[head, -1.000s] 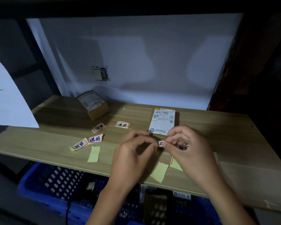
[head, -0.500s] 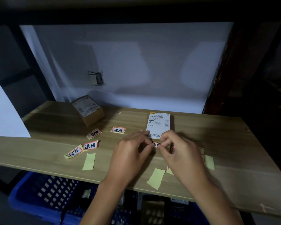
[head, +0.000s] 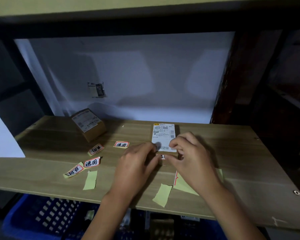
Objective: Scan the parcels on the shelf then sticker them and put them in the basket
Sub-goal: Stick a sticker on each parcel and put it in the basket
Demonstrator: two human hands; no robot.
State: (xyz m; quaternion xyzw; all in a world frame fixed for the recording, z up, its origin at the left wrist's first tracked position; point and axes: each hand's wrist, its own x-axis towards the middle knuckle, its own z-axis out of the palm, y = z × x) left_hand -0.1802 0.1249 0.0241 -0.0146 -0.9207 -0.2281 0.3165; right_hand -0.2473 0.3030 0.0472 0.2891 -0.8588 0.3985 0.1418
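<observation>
both hands (head: pixel 164 160) pinch one red-edged sticker (head: pixel 162 156) against the white-labelled parcel (head: pixel 163 135).

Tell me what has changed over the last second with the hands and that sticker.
Both hands, left hand and right hand, carried the sticker away from the person onto the flat parcel, just below its shipping label; fingers still pinch it. The small box and the loose stickers stayed put.
</observation>
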